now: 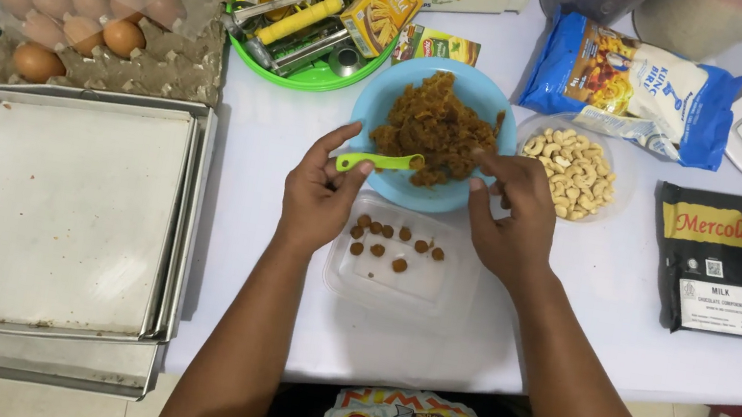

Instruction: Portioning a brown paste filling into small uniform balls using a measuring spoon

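Pinched between thumb and fingers of the left hand (318,195) is a small lime-green plastic measuring spoon (380,161), held level with its bowl resting against a mound of sticky brown filling. The right hand (514,216) has its fingertips closed together at the edge of that mound, seemingly pinching off a bit; whether anything is held cannot be told. The filling sits heaped in a round light-blue plastic bowl (469,90), close in front of both hands for easy reach. Just below, between the wrists, lies a shallow clear plastic tray (398,287) holding about nine small brown balls (376,250) in loose rows. To the right, a clear dish of pale cashew nuts (570,171). To the left, stacked square metal baking pans (58,214).
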